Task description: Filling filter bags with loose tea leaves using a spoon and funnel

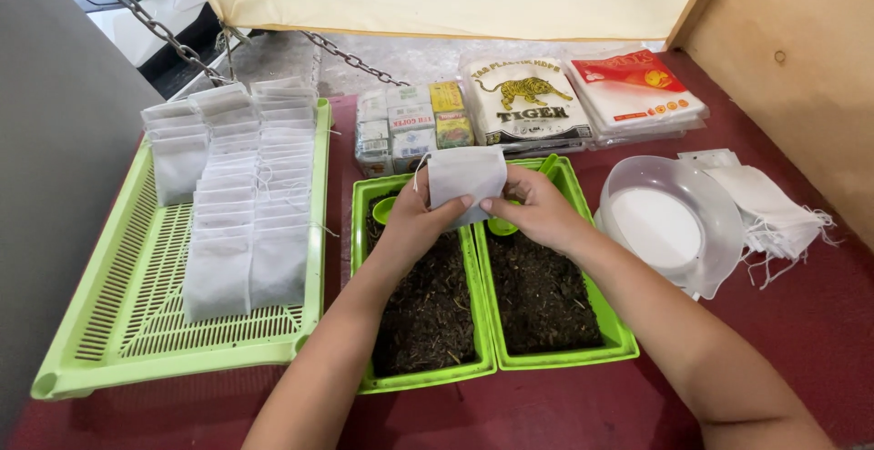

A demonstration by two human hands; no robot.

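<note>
Dark red counter (564,404) by a beige wall; both hands, left (414,218) and right (537,209), pinch a white drawstring filter bag (466,177) in their grip above two green trays of dried leaves (428,304), a slatted tray of filled bags (137,323) alongside.

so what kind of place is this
Probably a small hand-packing station for tea: two green trays of dark loose leaf, both hands holding a white filter bag, and rows of bags in a slatted green tray.

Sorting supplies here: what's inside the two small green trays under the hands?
Both small green trays hold dark loose dried leaf material. Green scoops peek out at the far end, mostly hidden by the hands and the white pouch.
</note>
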